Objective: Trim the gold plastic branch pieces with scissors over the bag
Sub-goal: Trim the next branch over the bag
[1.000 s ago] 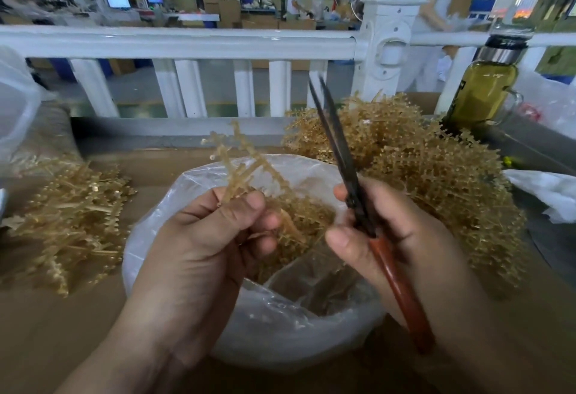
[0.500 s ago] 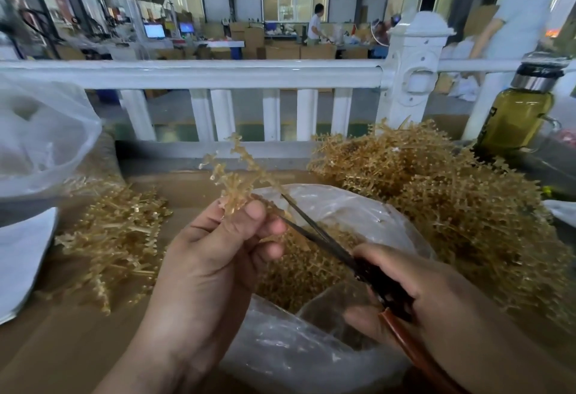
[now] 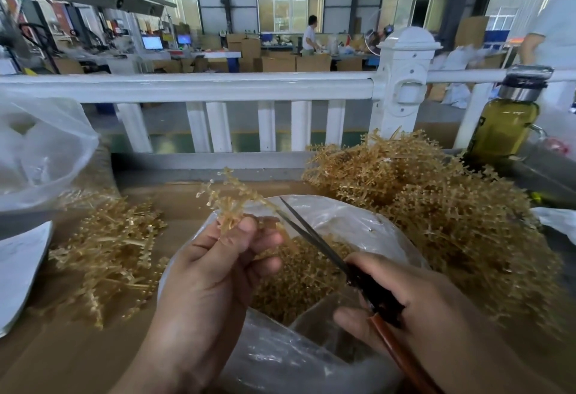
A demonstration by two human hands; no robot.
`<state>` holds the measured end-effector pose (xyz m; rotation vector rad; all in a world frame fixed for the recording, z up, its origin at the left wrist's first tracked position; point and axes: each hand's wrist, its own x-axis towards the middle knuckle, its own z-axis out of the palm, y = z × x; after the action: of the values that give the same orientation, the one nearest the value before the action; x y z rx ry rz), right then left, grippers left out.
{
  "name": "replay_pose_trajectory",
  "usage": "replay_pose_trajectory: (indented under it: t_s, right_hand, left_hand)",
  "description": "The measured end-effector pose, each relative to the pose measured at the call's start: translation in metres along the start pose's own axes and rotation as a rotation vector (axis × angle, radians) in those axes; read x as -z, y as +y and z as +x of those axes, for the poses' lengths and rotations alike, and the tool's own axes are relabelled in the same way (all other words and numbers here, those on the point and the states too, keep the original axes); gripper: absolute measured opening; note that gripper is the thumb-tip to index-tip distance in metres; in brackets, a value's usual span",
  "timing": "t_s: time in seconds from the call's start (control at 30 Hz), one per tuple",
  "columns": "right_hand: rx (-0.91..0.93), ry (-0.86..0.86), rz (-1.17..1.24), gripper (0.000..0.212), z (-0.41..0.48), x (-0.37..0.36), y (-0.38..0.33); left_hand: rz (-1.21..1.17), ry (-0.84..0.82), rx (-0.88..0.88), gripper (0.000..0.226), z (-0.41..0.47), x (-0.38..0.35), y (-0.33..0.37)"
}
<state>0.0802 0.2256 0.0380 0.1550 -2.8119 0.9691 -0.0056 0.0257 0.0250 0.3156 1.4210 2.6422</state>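
Over the open mouth of a clear plastic bag (image 3: 358, 222), the left hand (image 3: 215, 272) pinches a small gold plastic branch piece (image 3: 230, 203) between thumb and curled fingers, its beaded sprigs fanning upward. The right hand (image 3: 414, 306) is curled round the reddish-brown handles of a pair of dark-bladed scissors (image 3: 311, 238). The blades stand slightly parted, their tips at the stem just beside the left fingertips (image 3: 268, 242).

The cut looks about to be made, and the margin to those fingers is slim. The person would do well to pinch lower and offer the stem deeper between the blades, where stiff plastic shears more cleanly. Keeping the piece centred above the bag should let the offcut drop onto the gold trimmings (image 3: 299, 275) already inside. Turning the piece with the left hand is likely easier than re-aiming the scissors.

A large heap of gold branches (image 3: 436, 206) lies against the bag's right side, and a smaller gold heap (image 3: 112, 244) sits to its left on the brown cardboard surface (image 3: 62, 347). Beyond stand an olive-green bottle with a metal cap (image 3: 501, 125) and a white railing (image 3: 218, 85).
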Motion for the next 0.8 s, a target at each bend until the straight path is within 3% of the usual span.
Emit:
replay_pose_trajectory:
  t_s: [0.1,0.27,0.37,0.6,0.8]
  right_hand:
    - [-0.029,0.038,-0.047,0.056,0.000,-0.001,-0.004]
    - [-0.189,0.127,-0.101,0.039,0.004,0.002,0.004]
    - [-0.256,0.106,-0.197,0.045,0.005,0.001,0.007]
    - [-0.228,0.107,-0.457,0.046,0.008,-0.011,0.014]
    - [-0.237,0.138,-0.580,0.050,0.008,-0.016,0.015]
  left_hand:
    - [-0.018,0.038,-0.019,0.012,0.002,0.000,0.001]
    - [0.006,0.058,-0.015,0.015,0.002,0.002,0.000]
    - [0.097,0.014,-0.009,0.016,-0.001,0.000,-0.002]
    - [0.194,0.019,-0.027,0.014,-0.002,-0.001,-0.007]
    - [0.566,-0.067,0.087,0.024,-0.006,-0.001,-0.015]
